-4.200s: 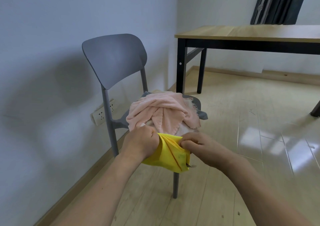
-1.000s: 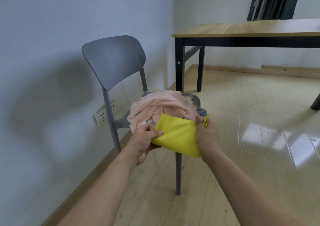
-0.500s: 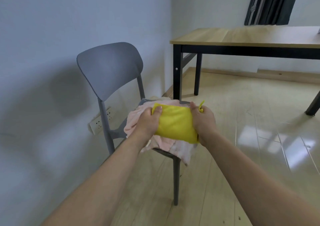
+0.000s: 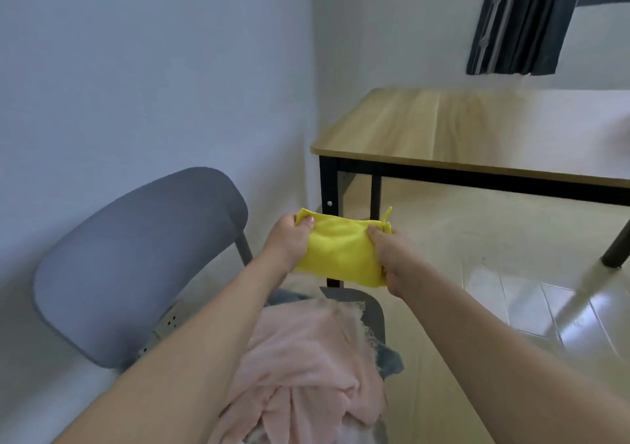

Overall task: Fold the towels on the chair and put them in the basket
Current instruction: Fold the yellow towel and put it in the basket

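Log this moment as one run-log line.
step: carry folded towel | left hand: grips yellow towel | right hand: grips it too | pink towel: unfolded on chair | basket: not in view

I see a folded yellow cloth towel (image 4: 341, 252) with a soft, matt, slightly fuzzy nap. Below it lies a crumpled pale pink towel (image 4: 306, 358) — thin, matt fabric, frayed along one edge. The grey chair (image 4: 136, 259) looks like smooth matt plastic. The rectangular table (image 4: 443, 130) has a light wood-grain top on black, seemingly metal legs. The pale plank floor (image 4: 531, 293) is glossy — it mirrors the light.
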### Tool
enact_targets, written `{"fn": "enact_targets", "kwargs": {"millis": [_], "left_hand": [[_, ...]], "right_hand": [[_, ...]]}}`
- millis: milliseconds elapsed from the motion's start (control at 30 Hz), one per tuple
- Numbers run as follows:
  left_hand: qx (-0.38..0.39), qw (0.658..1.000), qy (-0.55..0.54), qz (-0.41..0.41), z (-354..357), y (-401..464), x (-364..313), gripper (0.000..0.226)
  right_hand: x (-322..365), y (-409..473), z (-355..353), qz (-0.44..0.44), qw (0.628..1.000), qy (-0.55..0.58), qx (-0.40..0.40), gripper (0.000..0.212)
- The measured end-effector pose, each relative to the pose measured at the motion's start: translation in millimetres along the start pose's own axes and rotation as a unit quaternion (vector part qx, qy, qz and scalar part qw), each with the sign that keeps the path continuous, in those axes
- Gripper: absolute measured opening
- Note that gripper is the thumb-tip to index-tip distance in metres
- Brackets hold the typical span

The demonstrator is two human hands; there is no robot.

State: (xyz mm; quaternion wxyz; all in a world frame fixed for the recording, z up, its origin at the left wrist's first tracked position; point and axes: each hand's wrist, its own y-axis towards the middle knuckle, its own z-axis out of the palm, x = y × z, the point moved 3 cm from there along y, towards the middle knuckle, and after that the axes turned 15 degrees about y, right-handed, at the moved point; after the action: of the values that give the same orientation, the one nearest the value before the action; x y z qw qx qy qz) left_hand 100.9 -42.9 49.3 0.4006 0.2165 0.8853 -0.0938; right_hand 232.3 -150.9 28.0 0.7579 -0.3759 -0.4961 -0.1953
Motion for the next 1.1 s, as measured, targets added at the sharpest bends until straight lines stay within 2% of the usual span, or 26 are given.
{"fn": "enact_targets", "kwargs": {"millis": [67,167,367,467,600,767,933,1100], "left_hand": [[0.044,0.998,-0.031,-0.036,-28,9,-44,0.018],[0.054,0.992,-0.09,-0.067,-81,11,-131,0.019],[0.033,0.992,-0.106,-0.059,-183,-30,-302,0.034],[-0.02,0.995,-0.087,-0.055,-221,-58,-356,0.031],[-0.063,0.995,-0.061,-0.043,-245,-74,-396,0.029],[-0.042,0.995,-0.085,-0.039,-232,-61,-420,0.028],[-0.009,0.989,-0.126,-0.072,-197,-46,-449,0.048],[-0.023,0.995,-0.074,-0.061,-146,-35,-502,0.041]], "right_hand": [[55,-11,7,0.017,1.0,0.008,-0.013,0.033],[150,-41,19,0.026,0.999,0.013,-0.02,0.034],[332,-134,24,-0.005,0.999,-0.041,-0.027,0.046],[396,-178,23,-0.008,0.997,-0.074,-0.003,0.042],[439,-204,21,-0.041,0.996,-0.076,0.015,0.039],[454,-194,5,-0.095,0.995,-0.033,0.01,0.039],[472,-172,-35,-0.07,0.997,-0.015,0.018,0.034],[513,-137,-101,-0.056,0.998,-0.02,0.029,0.021]]}}
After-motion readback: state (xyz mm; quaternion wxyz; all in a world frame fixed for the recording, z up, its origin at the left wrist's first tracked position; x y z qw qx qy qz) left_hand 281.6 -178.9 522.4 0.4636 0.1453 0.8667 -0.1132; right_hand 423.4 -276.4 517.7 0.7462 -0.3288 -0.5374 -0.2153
